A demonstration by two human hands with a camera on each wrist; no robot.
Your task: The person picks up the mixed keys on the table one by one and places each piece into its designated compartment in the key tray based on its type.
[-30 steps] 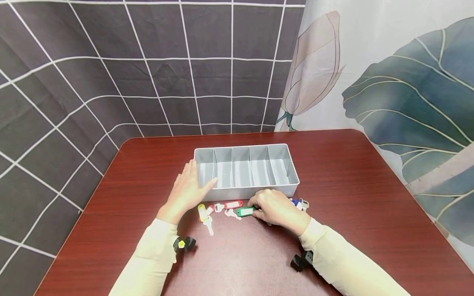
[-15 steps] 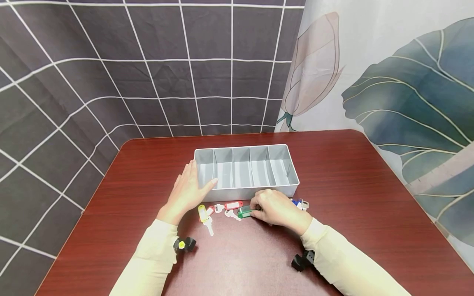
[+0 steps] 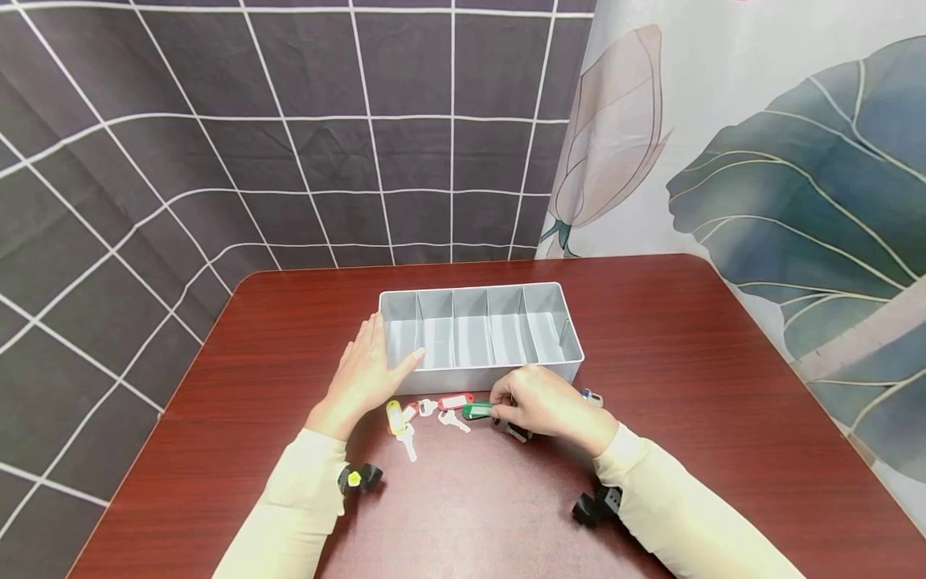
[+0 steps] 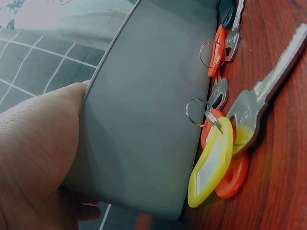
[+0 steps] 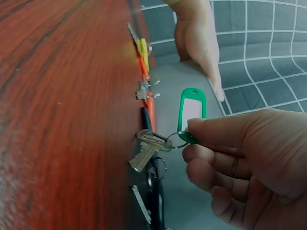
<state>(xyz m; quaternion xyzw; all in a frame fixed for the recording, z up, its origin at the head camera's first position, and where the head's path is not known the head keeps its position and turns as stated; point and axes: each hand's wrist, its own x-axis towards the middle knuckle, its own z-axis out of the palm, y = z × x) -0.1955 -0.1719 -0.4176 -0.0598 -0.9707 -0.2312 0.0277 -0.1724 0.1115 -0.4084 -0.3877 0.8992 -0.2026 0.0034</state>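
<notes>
The right hand pinches the green tag, best lifted with key clear; spread left hand touches the tray.

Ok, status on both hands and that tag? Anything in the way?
Right hand pinches green tag, key attached. Left hand on box. Possible clutter: yellow tag, red tags before box.

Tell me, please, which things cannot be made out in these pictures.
Head view: most of the blue tag, hidden behind the right hand.
Left wrist view: part of the dark tag, cut off by the top edge.
Right wrist view: any writing on the green tag, too blurred.
</notes>
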